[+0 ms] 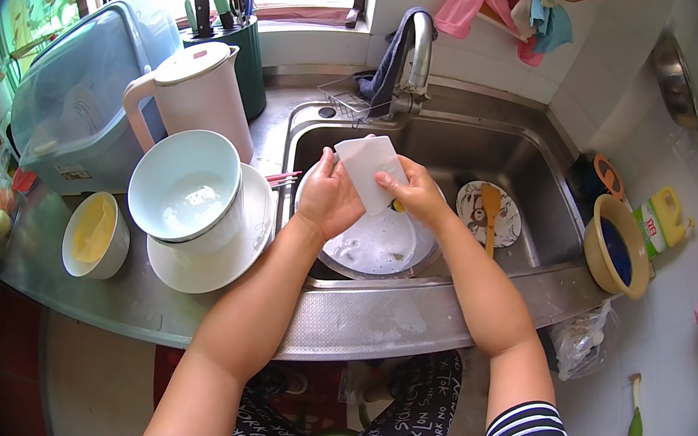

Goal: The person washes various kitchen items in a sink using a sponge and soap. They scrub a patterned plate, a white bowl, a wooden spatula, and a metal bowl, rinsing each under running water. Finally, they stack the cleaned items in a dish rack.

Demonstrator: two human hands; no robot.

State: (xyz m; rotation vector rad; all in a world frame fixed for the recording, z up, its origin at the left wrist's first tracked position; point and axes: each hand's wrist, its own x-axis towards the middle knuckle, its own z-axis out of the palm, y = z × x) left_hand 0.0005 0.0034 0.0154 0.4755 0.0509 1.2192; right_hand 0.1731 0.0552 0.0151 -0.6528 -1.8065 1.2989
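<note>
Over the sink (pixel 503 137), both my hands are at a flat white rectangular pad (pixel 369 170), perhaps a sponge. My right hand (pixel 417 190) grips its right side, thumb pressed on the upper face. My left hand (pixel 330 196) supports it from the left, palm up and thumb raised off the pad; its other fingers are mostly hidden behind it. Beneath my hands sits a round basin (pixel 371 248) of cloudy, sudsy water. To its right, a patterned plate (pixel 505 220) lies in the sink with a wooden spatula (pixel 490 209) across it.
On the left counter, a pale blue bowl (pixel 184 182) is stacked over white dishes (pixel 252 240), beside a white bowl (pixel 114 252) with something yellow inside. Behind stand a kettle (pixel 205 100) and knife holder (pixel 249 70). A tap (pixel 420 59) rises behind the sink; a beige basin (pixel 598 253) stands right.
</note>
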